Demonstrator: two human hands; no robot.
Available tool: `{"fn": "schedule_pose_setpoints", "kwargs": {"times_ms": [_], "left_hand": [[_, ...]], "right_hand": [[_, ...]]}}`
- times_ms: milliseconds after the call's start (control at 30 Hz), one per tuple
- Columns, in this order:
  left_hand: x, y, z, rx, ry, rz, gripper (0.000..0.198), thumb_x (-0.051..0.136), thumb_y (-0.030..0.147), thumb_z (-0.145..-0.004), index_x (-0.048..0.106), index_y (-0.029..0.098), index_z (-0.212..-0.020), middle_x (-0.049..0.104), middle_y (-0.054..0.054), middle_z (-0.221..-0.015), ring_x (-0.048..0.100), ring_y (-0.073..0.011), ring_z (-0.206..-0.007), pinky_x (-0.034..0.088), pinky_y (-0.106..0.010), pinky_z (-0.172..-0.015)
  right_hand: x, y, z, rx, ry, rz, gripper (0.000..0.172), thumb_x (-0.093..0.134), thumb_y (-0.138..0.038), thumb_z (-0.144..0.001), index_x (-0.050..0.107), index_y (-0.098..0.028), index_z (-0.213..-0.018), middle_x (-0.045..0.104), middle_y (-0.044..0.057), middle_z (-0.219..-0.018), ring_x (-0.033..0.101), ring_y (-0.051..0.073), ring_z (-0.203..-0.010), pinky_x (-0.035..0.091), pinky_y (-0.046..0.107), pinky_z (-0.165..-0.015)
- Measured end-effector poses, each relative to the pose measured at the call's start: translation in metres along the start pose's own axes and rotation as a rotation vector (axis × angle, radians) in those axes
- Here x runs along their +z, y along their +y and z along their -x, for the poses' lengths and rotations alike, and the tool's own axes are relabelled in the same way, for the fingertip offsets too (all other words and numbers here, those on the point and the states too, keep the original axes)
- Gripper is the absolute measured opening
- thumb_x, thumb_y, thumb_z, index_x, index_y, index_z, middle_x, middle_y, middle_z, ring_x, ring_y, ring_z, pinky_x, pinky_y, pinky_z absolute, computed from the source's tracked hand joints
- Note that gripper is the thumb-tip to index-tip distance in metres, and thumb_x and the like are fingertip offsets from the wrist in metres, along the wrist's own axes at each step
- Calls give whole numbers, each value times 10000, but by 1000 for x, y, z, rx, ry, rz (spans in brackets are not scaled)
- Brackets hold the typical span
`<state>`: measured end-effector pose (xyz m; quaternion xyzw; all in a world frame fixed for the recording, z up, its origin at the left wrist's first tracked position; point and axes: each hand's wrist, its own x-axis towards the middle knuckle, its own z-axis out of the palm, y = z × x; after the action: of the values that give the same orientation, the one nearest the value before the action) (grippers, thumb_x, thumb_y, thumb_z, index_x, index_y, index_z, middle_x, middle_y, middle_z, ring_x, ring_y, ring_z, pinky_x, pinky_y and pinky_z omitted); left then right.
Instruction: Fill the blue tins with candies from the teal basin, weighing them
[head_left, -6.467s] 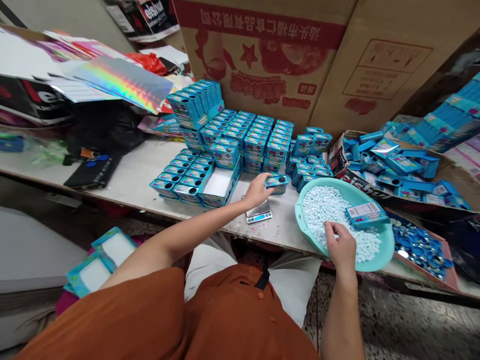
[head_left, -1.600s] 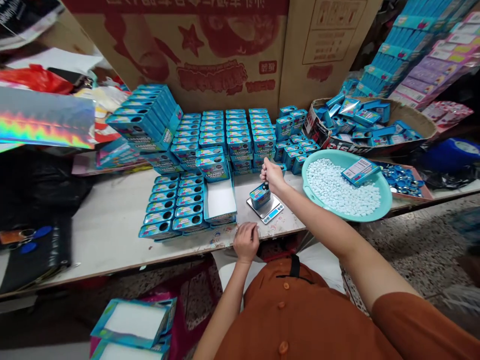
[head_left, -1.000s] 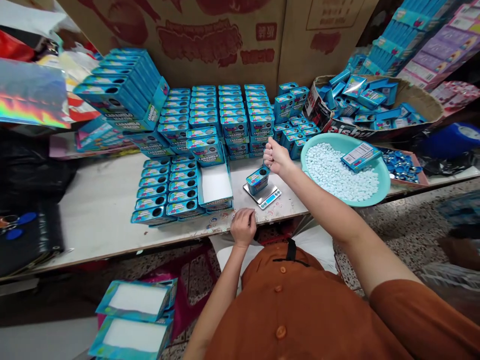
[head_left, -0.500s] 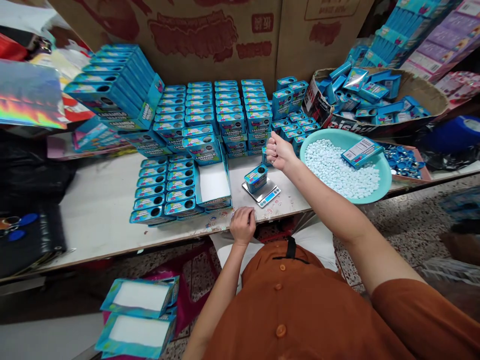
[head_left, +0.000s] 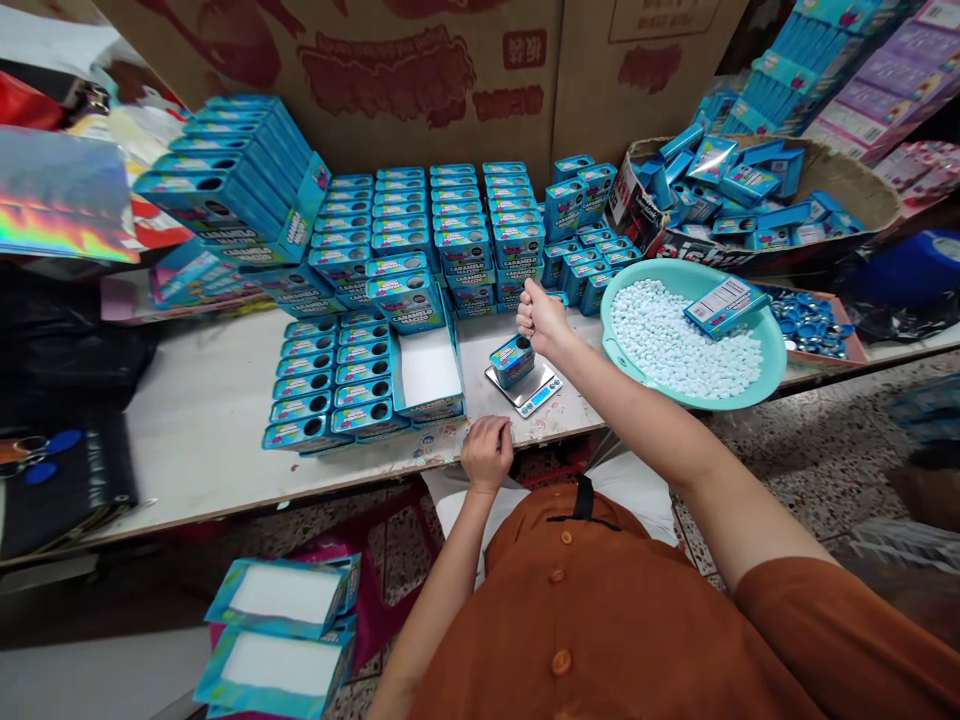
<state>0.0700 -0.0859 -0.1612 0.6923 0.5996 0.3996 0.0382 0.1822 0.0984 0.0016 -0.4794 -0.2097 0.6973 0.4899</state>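
A small blue candy box (head_left: 511, 362) with a dark round hole in its top stands on a digital kitchen scale (head_left: 537, 388). My right hand (head_left: 541, 316) is just above and behind the box, its fingers curled closed; whatever they hold is hidden. My left hand (head_left: 487, 452) rests at the table's front edge, loosely curled, with nothing visible in it. To the right is a turquoise basin (head_left: 772, 345) of pale candies (head_left: 675, 335), and a blue box (head_left: 726, 305) lies on them. Left of the scale lies a display tray (head_left: 429, 370) with a white bottom.
Rows of blue boxes (head_left: 330, 390) crowd the table's left and back. A carton (head_left: 862, 190) of loose blue boxes stands behind the basin. Blue caps (head_left: 806, 320) fill a shallow tray at right. More display trays (head_left: 281, 600) are stacked low at left.
My right hand has come slightly left and down, nearer the box on the scale, still closed. My left hand stays at the table edge.
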Motion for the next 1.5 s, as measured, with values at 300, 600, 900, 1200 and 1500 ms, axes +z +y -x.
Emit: {"fn": "schedule_pose_setpoints", "kwargs": {"times_ms": [300, 600, 900, 1200, 1500], "left_hand": [[0, 1, -1, 49, 41, -18, 165, 539, 179, -880, 674, 179, -975, 712, -66, -929, 633, -201, -942, 472, -320, -888], [0, 0, 0, 53, 40, -18, 159, 552, 167, -869, 676, 182, -966, 713, -60, -923, 637, -203, -931, 478, -319, -883], [2, -2, 1, 43, 28, -9, 177, 528, 185, -880, 679, 183, -972, 713, -67, -923, 638, -199, -936, 472, -322, -884], [2, -2, 1, 55, 33, -11, 172, 542, 170, -868, 677, 183, -974, 715, -61, -928, 638, -201, -934, 475, -320, -887], [3, -4, 2, 56, 34, 0, 172, 551, 167, -864, 674, 191, -981, 714, -67, -925, 640, -210, -938, 477, -330, -878]], "right_hand": [[2, 8, -3, -149, 14, 132, 477, 527, -533, -899, 348, -215, -592, 342, -88, -425, 337, 47, -370, 275, 173, -377], [0, 8, -4, -143, 23, 186, 489, 511, -497, -914, 355, -223, -540, 429, -58, -410, 436, 78, -365, 391, 215, -422], [1, 7, 0, -152, 31, 202, 496, 468, -419, -950, 340, -219, -515, 453, -45, -411, 465, 84, -375, 419, 222, -451], [1, 9, -4, -142, 37, 182, 507, 483, -464, -937, 309, -221, -527, 407, -62, -404, 409, 68, -369, 349, 203, -419], [-3, 9, -6, -140, 39, 152, 504, 497, -484, -922, 300, -216, -544, 366, -72, -415, 368, 56, -372, 288, 194, -394]]}}
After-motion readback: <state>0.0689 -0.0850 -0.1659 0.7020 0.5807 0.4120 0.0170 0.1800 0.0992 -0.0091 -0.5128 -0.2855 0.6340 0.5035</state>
